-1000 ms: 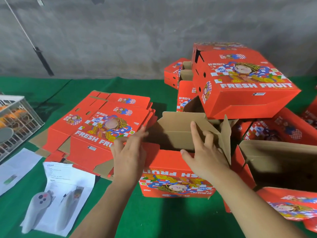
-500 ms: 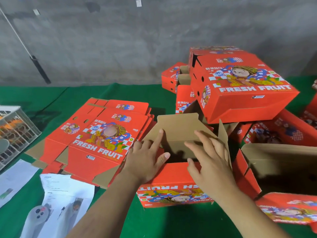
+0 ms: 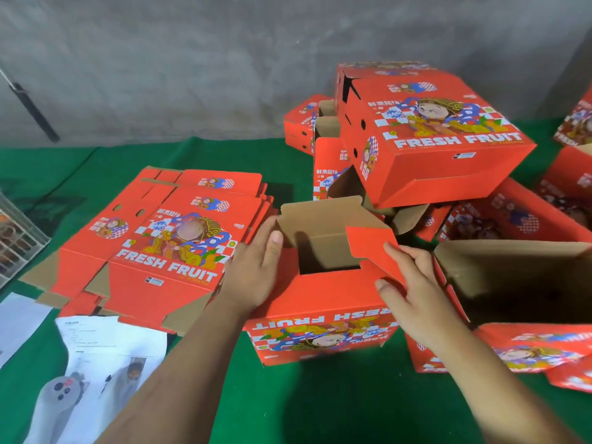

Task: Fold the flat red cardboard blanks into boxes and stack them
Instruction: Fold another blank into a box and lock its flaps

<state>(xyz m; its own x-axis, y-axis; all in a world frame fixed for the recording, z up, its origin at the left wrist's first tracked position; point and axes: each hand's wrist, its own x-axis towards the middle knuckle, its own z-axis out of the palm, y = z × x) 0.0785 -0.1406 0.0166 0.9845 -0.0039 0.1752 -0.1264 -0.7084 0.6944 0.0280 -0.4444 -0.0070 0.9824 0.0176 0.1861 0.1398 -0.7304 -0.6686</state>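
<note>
Two bare forearms reach up from the bottom of the frame over a green cloth [image 3: 320,408] covering the table. At lower left, printed paper sheets [image 3: 96,357] lie on the cloth, one picturing a grey controller.

In the lower centre stands a half-folded red box [image 3: 320,315], its "FRESH FRUIT" print upside down to the camera and its brown inside open to view. The left hand [image 3: 253,277] lies flat against the box's left top edge, fingers straight and pressing, gripping nothing. The right hand [image 3: 413,283] pinches a red flap [image 3: 368,245] at the box's right side, thumb on the near side and fingers curled behind it, the flap tilted inward over the opening.

Just right of the box, an open box [image 3: 512,280] lies on its side, showing a dark brown interior, with more red cardboard beneath it at the lower right edge.

At centre left, a stack of flat blanks [image 3: 166,238] rests on the cloth, printed face up. A wire crate [image 3: 19,238] shows at the far left edge.

Beyond the half-folded box, in the upper right, a folded box [image 3: 432,136] sits tilted atop a loose heap of other boxes [image 3: 307,123]. A grey concrete wall [image 3: 192,59] fills the top of the frame, with a dark pole [image 3: 32,110] leaning against it at upper left.
</note>
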